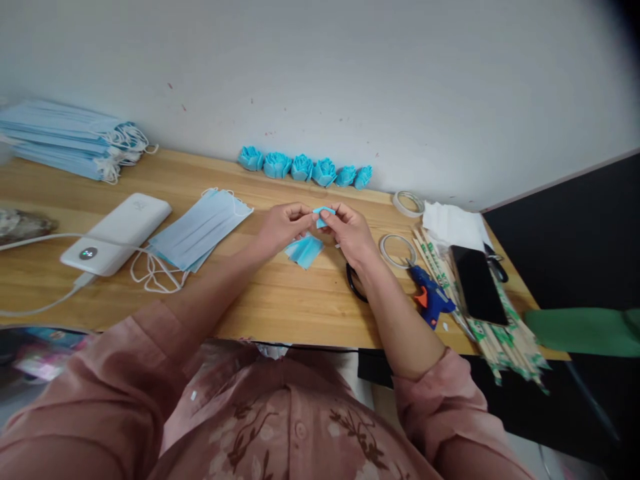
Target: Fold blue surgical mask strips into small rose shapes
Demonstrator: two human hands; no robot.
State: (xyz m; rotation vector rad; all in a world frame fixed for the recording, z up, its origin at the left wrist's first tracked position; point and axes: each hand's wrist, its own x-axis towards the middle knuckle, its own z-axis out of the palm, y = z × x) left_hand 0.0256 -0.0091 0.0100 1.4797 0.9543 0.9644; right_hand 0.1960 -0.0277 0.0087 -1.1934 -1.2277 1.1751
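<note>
No text reads clearly: the power bank (127, 230) has a faint mark (141, 205) and, on its round display (88, 254), what seem to be lit digits, too small to tell; green print on the wrappers (506, 345) is illegible

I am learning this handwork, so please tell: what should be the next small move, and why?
Perhaps curl the small blue piece into a petal: the left hand and right hand both pinch it, and six petalled blue flowers sit along the wall.
</note>
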